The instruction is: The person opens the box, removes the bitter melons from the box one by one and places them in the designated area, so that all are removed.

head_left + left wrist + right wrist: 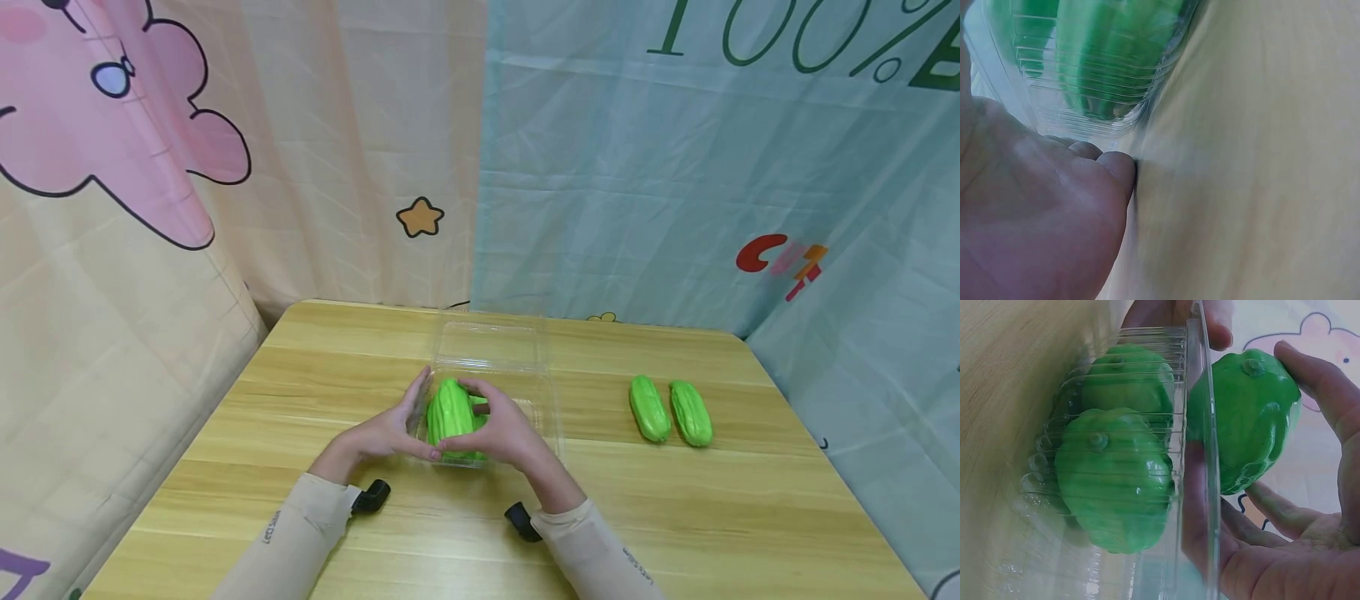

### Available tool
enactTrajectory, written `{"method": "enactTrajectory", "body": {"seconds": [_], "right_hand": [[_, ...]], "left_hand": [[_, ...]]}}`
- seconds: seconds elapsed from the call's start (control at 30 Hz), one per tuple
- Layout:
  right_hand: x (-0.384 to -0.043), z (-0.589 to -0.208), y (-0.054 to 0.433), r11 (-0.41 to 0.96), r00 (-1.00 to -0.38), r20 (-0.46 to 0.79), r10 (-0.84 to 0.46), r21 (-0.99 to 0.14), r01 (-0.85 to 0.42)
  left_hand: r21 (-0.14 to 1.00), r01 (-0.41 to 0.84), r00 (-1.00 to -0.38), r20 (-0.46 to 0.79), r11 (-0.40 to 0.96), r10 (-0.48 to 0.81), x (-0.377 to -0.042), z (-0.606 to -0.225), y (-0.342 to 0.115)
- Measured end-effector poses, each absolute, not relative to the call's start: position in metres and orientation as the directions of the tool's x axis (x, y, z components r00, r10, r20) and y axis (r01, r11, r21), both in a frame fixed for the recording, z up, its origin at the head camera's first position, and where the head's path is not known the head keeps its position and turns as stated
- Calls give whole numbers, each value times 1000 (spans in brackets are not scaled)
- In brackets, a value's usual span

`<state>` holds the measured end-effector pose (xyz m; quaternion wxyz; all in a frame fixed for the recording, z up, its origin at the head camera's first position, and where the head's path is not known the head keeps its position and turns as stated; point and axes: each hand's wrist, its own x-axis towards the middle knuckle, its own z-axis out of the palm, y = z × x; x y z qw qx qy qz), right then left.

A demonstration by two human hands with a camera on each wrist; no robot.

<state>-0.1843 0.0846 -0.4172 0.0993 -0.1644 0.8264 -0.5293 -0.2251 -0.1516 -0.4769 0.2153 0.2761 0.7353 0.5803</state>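
A bright green ridged gourd sits above the rim of a clear plastic container. My right hand grips it, thumb at the near end and fingers at its right side, as the right wrist view shows. Two more green gourds lie inside the container, seen through its ribbed wall. My left hand is at the container's left front corner, fingers stretched along the left side and thumb reaching toward the near end of the held gourd. Whether that thumb presses on the gourd I cannot tell.
The container's clear lid is folded back behind it. Two green gourds lie side by side on the right of the wooden table. Printed curtains hang behind and beside the table.
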Motion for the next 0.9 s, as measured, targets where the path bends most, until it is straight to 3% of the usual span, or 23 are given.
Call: {"method": "enactTrajectory", "body": {"seconds": [0.9], "right_hand": [[-185, -409, 97, 388, -925, -2, -379, -908, -158]], "left_hand": [[964, 171, -758, -3, 203, 652, -225, -477, -151]]}}
